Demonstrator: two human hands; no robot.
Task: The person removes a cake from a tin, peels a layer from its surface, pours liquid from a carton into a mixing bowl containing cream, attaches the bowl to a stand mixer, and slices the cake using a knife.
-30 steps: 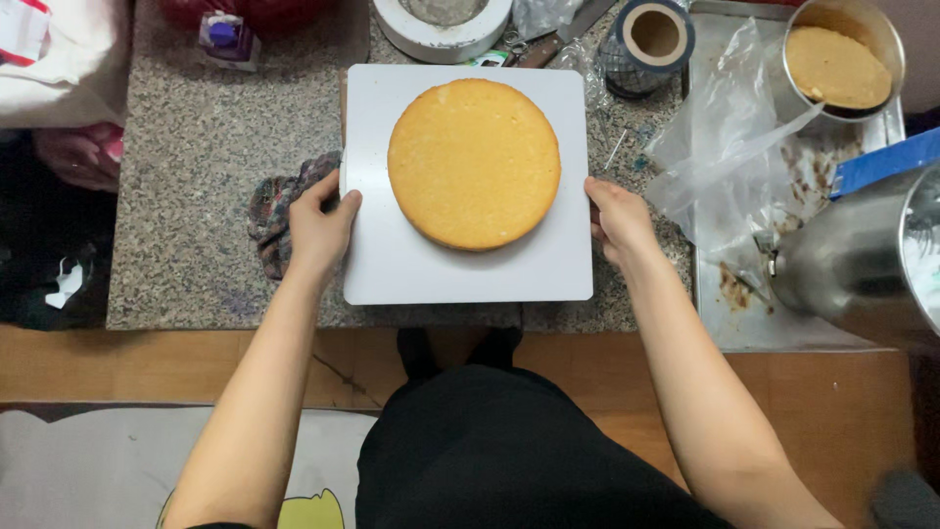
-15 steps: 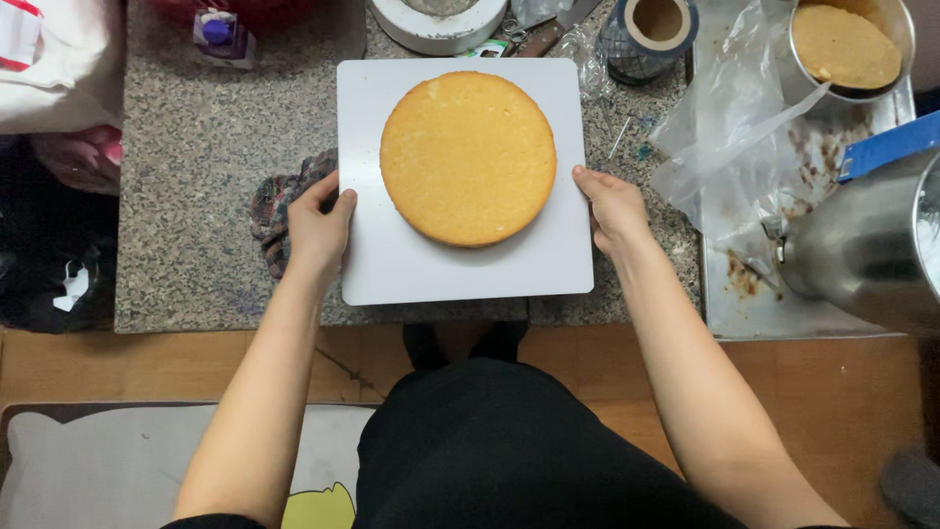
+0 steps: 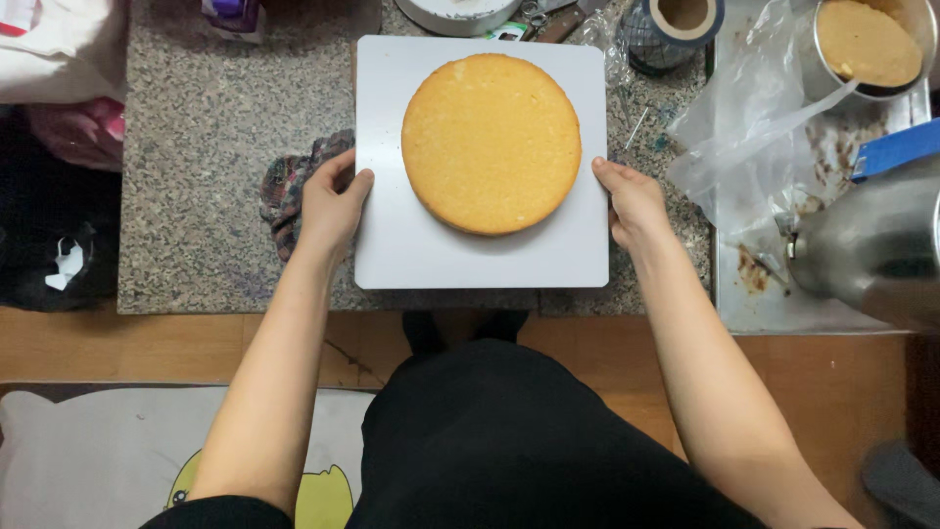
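**Squarely held: one round cake on a white board**

Your left hand grips the left edge of the square white board, thumb on top; your right hand closes on the right edge the same way. The board lies on the speckled stone surface, its near edge close to the surface's front edge. On it sits a round sponge cake — golden, flat-topped, smooth, slightly darker at the rim, set toward the far half of the board.

Under your left hand a dark patterned cloth shows only in part; the board covers the rest. At the top edge, a round white tin and a roll of tape are cut off. To the right, crumpled clear plastic lies beside a metal tin holding a second cake — and a steel vessel runs out of view.
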